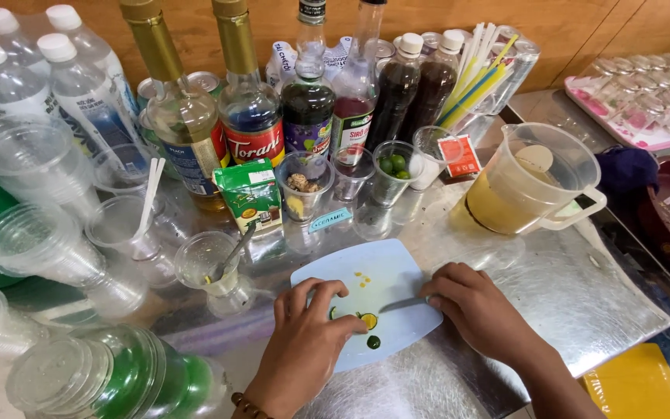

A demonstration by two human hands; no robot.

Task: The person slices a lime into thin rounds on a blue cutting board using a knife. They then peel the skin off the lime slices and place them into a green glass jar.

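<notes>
I'm over a brushed metal counter [568,287], shiny with a swirled grain. The cutting board [385,271] looks like smooth pale-blue plastic, faintly glossy. My knife [403,304] has a bright steel blade. Clear, thin plastic cups [29,159] stack at the left; the pitcher [533,178] is translucent plastic. Glossy glass syrup bottles [251,109] stand against a wood-grain wall [583,31].

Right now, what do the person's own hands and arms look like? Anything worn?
Both are bare: no gloves, no sleeves in view. The left hand has a bracelet of brown beads at the wrist, partly cut off by the frame edge. The right hand shows no ring, watch or band on the visible forearm. Nails are short and unpainted.
</notes>
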